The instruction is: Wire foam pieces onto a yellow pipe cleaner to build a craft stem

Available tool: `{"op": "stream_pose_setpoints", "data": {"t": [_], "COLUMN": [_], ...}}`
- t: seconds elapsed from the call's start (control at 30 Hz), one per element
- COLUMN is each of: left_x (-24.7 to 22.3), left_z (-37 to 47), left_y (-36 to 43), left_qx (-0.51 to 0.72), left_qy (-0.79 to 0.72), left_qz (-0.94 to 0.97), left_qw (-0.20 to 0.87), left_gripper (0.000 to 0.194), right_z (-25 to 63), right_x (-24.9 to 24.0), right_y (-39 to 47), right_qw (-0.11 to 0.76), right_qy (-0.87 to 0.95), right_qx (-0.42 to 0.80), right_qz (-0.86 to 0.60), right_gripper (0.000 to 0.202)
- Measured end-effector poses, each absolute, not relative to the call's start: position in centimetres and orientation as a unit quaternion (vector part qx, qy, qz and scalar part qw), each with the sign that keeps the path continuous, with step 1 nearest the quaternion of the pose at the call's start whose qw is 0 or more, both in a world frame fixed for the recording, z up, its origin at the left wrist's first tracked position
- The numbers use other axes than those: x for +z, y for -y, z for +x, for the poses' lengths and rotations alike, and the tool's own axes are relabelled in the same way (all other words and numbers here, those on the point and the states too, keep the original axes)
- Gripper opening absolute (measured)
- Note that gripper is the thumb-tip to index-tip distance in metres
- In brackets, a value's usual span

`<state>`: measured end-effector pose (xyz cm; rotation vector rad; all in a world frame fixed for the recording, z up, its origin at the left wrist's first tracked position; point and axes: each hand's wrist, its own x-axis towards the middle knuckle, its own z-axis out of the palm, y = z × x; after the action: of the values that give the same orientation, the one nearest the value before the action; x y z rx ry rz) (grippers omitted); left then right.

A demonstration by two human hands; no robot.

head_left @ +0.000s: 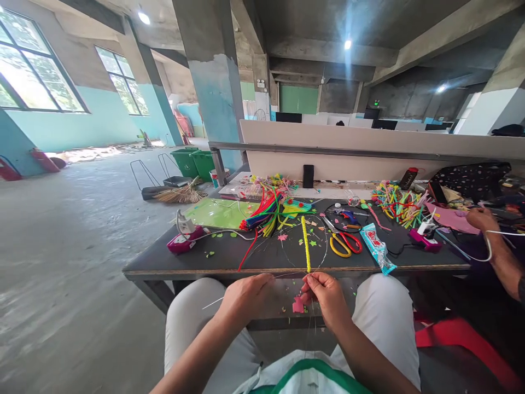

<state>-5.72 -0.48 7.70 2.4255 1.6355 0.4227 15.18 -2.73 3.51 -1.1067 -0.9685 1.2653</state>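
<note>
My right hand [327, 295] pinches the lower end of a yellow fuzzy pipe cleaner [305, 243], which points away from me over the table's front edge. Thin wire [213, 303] runs through my left hand [248, 295], whose fingers are closed on it. The wire stretches across to the pipe cleaner's end, and loose strands hang below my right hand. Just under my right fingers is a pink foam-like cutout [298, 304]; whether they touch it I cannot tell. A wide wire loop [327, 249] arcs on the tabletop around the pipe cleaner.
Yellow-handled scissors [340, 245], a blue snack wrapper [375, 247] and a bundle of coloured pipe cleaners [266, 210] lie on the dark table [151, 261]. Purple power strips [184, 239] sit at both sides. Another person's hand [484, 220] is at the right. A phone [308, 176] leans at the back.
</note>
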Motion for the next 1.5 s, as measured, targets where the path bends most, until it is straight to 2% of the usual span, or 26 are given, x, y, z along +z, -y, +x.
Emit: {"op": "stream_pose_setpoints", "data": {"t": [0.2, 0.4, 0.9, 1.03, 1.3, 1.5], "left_x": [7.7, 6.8, 6.4, 6.3, 3.9, 5.4], "left_z": [-5.7, -7.2, -7.5, -6.3, -3.1, -5.0], "left_y": [0.4, 0.2, 0.9, 1.3, 1.4, 1.0], "left_qx": [0.083, 0.081, 0.058, 0.080, 0.305, 0.292], "left_qy": [-0.568, -0.583, -0.562, -0.527, -0.434, -0.380], "left_qz": [0.818, 0.809, 0.825, 0.841, 0.779, 0.715], "left_qw": [0.044, -0.006, 0.016, 0.094, 0.335, 0.509], "left_gripper": [0.033, 0.037, 0.045, 0.047, 0.030, 0.022], "right_z": [15.2, 15.4, 15.0, 14.7, 14.2, 14.2], "right_x": [3.6, 3.5, 2.2, 2.0, 2.6, 3.3], "right_y": [2.5, 2.4, 2.3, 2.6, 3.5, 5.0], "right_qw": [0.570, 0.571, 0.545, 0.542, 0.519, 0.517], "right_qy": [0.405, 0.404, 0.438, 0.446, 0.472, 0.497], "right_qx": [0.555, 0.558, 0.535, 0.535, 0.570, 0.573], "right_qz": [-0.450, -0.447, -0.475, -0.471, -0.428, -0.397], "right_gripper": [0.036, 0.036, 0.039, 0.039, 0.035, 0.034]}}
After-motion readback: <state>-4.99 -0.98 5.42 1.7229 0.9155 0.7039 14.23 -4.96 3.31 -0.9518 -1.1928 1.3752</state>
